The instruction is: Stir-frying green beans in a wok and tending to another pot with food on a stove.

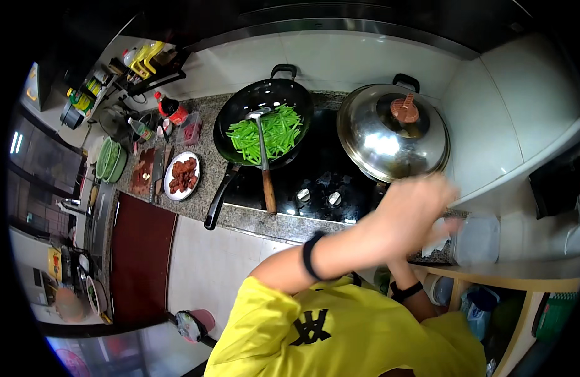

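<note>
My left hand [419, 205], blurred, reaches across to the right with its fingers curled. It is in front of the lidded pan's near edge, and whether it holds anything cannot be made out. Mostly hidden behind it is my right hand [445, 229], beside a crumpled white tissue [436, 244] and a clear plastic container [476, 238]. A domed steel lid [384, 136] covers the pan on the right burner. On the left, a black wok [226, 136] holds chopped green vegetables [266, 132]. A metal spatula [261, 141] with a wooden handle rests in the wok.
A plate [194, 184] of reddish-brown meat pieces [184, 174] stands left of the wok. Near it are a cleaver [158, 165] on a cutting board [141, 174], a red-labelled bottle [172, 109] and a green basket [111, 160]. The wok's black handle [221, 198] juts past the counter edge.
</note>
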Motion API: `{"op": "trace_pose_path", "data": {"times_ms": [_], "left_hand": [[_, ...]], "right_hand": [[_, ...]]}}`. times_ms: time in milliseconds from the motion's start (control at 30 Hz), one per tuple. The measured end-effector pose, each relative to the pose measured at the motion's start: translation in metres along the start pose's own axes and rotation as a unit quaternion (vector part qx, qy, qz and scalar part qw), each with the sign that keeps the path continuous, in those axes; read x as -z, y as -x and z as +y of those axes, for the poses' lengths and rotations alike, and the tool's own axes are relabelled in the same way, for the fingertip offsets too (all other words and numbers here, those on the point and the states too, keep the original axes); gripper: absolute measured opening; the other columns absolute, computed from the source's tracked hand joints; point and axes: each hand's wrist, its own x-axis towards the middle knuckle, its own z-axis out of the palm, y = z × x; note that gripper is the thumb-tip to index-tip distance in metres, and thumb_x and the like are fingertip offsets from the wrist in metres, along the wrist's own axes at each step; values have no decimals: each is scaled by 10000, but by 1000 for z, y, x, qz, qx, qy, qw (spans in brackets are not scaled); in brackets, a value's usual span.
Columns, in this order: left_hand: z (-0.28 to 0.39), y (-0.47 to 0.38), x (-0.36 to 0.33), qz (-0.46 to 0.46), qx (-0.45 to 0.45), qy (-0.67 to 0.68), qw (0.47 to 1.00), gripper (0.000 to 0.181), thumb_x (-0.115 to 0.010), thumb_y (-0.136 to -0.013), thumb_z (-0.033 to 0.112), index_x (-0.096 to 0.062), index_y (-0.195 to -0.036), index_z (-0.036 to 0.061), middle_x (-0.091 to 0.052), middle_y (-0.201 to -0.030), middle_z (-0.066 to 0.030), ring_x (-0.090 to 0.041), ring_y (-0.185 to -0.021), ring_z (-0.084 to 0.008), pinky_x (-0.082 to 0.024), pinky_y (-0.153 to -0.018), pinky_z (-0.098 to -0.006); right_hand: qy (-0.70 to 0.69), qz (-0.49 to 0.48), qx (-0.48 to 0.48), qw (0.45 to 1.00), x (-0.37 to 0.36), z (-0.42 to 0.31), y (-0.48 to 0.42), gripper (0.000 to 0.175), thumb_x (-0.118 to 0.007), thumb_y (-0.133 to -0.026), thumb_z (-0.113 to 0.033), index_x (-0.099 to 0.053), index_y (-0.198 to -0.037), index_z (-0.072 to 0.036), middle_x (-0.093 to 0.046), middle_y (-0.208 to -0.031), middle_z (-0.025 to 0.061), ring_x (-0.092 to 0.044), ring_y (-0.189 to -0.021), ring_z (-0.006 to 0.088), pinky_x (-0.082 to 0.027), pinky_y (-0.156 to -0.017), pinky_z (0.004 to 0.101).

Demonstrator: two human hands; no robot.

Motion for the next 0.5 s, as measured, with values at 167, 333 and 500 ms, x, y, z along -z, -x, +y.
{"op": "trace_pose_path", "data": {"times_ms": [167, 333, 500], "left_hand": [[23, 117, 96, -322, 122, 236, 909, 338, -711, -862, 267, -644, -1062, 3, -634, -951, -126, -644, -783, -285, -526, -636, -363], [8, 216, 176, -97, 383, 244, 885, 275, -721, -861, 134, -666, -1085, -17, -665, -943, -85, -653, -808, -170, -546, -718, -287], [-68, 328, 210, 216, 499, 112, 832, 197, -690, -875, 79, -666, -1040, -26, -669, -981, -82, -623, -845, -130, -510, -742, -270]], "right_hand": [[-57, 10, -20, 998, -6, -23, -27, 203, -688, -734, -39, -615, -923, -24, -535, -1019, 134, -530, -1027, 335, -505, -836, 430], [-110, 63, -54, 991, -15, -29, -15, 321, -657, -755, 3, -589, -1069, -15, -534, -1146, 165, -557, -1036, 381, -503, -835, 440], [-117, 132, -51, 983, -5, -40, 11, 409, -621, -768, 27, -555, -1170, -1, -520, -1195, 212, -555, -1047, 434, -479, -894, 450]]}}
